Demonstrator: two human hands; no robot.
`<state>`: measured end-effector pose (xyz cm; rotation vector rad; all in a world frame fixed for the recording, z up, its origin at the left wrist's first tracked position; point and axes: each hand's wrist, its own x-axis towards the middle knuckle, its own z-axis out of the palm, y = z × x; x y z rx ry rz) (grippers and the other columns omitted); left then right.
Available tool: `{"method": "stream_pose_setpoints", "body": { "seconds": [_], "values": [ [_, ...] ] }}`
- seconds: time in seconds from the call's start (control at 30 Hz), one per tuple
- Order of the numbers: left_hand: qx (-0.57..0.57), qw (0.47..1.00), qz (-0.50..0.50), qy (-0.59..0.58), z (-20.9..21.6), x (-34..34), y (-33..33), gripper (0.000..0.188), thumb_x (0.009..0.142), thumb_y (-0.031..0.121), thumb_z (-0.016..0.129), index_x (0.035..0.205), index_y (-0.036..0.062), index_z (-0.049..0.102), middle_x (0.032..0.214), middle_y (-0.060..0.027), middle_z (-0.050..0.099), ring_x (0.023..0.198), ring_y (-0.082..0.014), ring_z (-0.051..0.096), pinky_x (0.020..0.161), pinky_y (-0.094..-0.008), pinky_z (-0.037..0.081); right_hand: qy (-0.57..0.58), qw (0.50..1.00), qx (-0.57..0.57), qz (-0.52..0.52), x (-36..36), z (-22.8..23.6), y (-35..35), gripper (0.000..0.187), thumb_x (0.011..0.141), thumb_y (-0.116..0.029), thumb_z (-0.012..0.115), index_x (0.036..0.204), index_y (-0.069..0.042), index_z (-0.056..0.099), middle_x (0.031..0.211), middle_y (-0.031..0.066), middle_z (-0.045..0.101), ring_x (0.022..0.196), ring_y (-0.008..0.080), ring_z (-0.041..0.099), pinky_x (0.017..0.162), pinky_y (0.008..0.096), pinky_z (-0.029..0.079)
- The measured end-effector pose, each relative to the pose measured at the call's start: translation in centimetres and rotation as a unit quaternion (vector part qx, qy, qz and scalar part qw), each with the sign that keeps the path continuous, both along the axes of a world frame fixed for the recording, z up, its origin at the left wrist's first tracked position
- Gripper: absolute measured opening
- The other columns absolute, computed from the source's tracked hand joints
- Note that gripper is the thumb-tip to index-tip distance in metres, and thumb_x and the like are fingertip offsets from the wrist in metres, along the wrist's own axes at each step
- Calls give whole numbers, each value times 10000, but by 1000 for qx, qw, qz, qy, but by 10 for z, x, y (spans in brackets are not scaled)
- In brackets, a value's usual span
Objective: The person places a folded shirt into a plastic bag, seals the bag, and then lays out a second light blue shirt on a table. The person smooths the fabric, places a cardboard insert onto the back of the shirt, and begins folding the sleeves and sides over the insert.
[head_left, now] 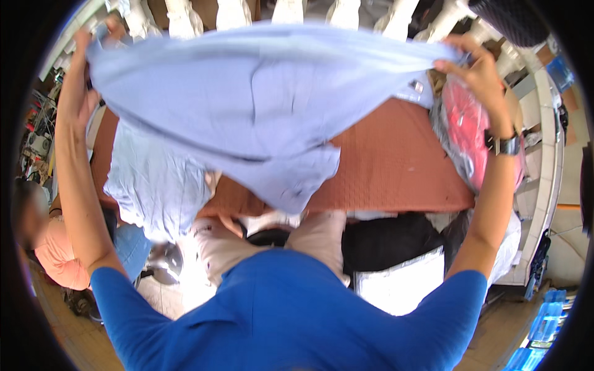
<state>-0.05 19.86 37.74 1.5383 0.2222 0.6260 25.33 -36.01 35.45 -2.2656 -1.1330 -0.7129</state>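
I hold a light blue shirt (260,105) spread out in the air above a brown table (396,167). My left hand (86,43) grips its upper left edge at the far left. My right hand (473,65) pinches its upper right edge; a watch sits on that wrist. The shirt sags in the middle and one sleeve hangs down toward the table's near edge. It hides much of the table behind it.
Another light blue garment (154,179) drapes over the table's left end. Pink clothing in clear plastic bags (467,136) lies at the table's right end. A person in a pink top (55,247) sits at the lower left. White balusters (291,9) line the far side.
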Motion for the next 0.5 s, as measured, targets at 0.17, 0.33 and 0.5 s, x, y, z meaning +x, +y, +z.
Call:
{"method": "stream_pose_setpoints", "body": {
  "seconds": [0.17, 0.33, 0.5],
  "values": [
    [605, 771, -115, 164, -15, -22, -50, 414, 769, 40, 730, 1169, 38, 626, 975, -28, 651, 907, -143, 574, 847, -285, 460, -30, 997, 13, -71, 12, 31, -18, 192, 838, -64, 705, 1027, -44, 727, 780, 21, 600, 724, 108, 573, 708, 279, 471],
    [524, 848, 26, 78, -5, -21, 32, 395, 955, 105, 561, 1337, 1, 575, 1136, -58, 664, 1057, -119, 560, 961, -279, 430, 40, 979, 144, -137, 5, 59, 23, 294, 966, -43, 511, 1240, -11, 614, 982, 36, 679, 814, 120, 635, 762, 248, 496],
    [87, 992, 88, -33, 29, -2, 9, 491, 1026, 278, 516, 1431, 5, 477, 1303, -81, 613, 1182, -165, 573, 1055, -302, 418, 240, 921, 290, 98, -4, 83, 39, 359, 1004, -141, 499, 1341, -21, 532, 1209, 73, 593, 1045, 178, 577, 919, 315, 471]
  ]
}}
